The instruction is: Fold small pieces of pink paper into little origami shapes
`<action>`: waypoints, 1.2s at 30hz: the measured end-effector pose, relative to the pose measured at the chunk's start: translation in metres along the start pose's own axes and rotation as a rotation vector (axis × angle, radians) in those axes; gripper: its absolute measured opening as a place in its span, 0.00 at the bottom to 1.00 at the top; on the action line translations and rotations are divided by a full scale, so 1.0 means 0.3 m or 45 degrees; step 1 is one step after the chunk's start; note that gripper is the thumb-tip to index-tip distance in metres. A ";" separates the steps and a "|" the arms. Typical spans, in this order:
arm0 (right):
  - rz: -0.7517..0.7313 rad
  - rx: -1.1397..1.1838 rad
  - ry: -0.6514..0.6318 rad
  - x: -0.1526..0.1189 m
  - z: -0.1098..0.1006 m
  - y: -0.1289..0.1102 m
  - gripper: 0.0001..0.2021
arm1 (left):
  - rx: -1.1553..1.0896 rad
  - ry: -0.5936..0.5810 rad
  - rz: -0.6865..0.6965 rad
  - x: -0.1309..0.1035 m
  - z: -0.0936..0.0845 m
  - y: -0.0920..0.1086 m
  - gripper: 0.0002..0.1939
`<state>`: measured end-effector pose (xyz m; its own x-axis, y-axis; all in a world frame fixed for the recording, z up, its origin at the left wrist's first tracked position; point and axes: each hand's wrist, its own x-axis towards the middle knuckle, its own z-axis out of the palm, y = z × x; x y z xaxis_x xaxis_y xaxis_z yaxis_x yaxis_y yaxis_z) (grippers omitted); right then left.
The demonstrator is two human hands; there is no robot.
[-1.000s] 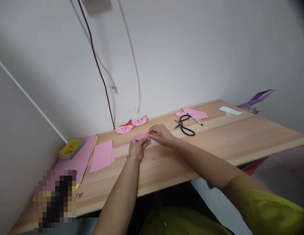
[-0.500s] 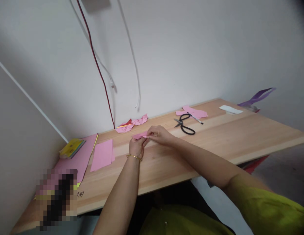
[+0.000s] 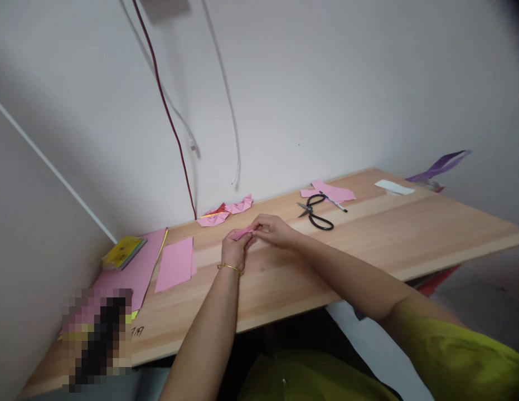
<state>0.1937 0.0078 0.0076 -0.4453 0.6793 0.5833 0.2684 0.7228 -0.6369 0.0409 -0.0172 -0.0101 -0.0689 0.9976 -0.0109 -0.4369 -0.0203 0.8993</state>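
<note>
A small folded piece of pink paper [image 3: 241, 232] is held just above the wooden table [image 3: 347, 245]. My left hand [image 3: 233, 248], with a gold bangle at its wrist, is closed on the paper's left part. The fingertips of my right hand [image 3: 272, 229] pinch its right end, so the two hands nearly touch. Fingers cover part of the paper, and its exact folds cannot be made out. Behind my hands, against the wall, lie folded pink paper shapes [image 3: 213, 219], one with a red part.
Black-handled scissors [image 3: 311, 211] and a pen [image 3: 336, 203] lie to the right by pink paper scraps [image 3: 343, 194]. A white strip [image 3: 395, 187] is farther right. At left are pink sheets [image 3: 174, 264], larger pink paper [image 3: 137, 278] and a yellow packet [image 3: 123, 252]. Cables [image 3: 159, 83] hang along the wall.
My left fingers have closed further over the pink paper, and less of it shows past them. My right hand stays at about the same place.
</note>
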 end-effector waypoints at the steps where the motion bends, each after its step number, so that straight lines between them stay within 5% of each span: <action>1: -0.003 -0.012 0.024 0.002 0.000 0.001 0.05 | 0.001 0.002 -0.017 -0.002 0.001 0.001 0.15; 9: 0.018 -0.162 0.025 0.014 -0.016 -0.024 0.03 | 0.055 -0.012 -0.129 -0.015 0.017 0.009 0.18; 19: 0.158 -0.055 0.020 0.010 -0.017 -0.041 0.05 | 0.085 -0.122 0.022 -0.016 0.017 0.027 0.13; 36: -0.046 -0.316 -0.005 0.015 -0.022 -0.023 0.05 | 0.199 -0.068 0.098 -0.019 0.019 0.028 0.13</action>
<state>0.1955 0.0067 0.0178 -0.4615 0.6525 0.6010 0.4535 0.7558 -0.4723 0.0427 -0.0228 0.0000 -0.0471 0.9957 0.0801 -0.2868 -0.0903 0.9537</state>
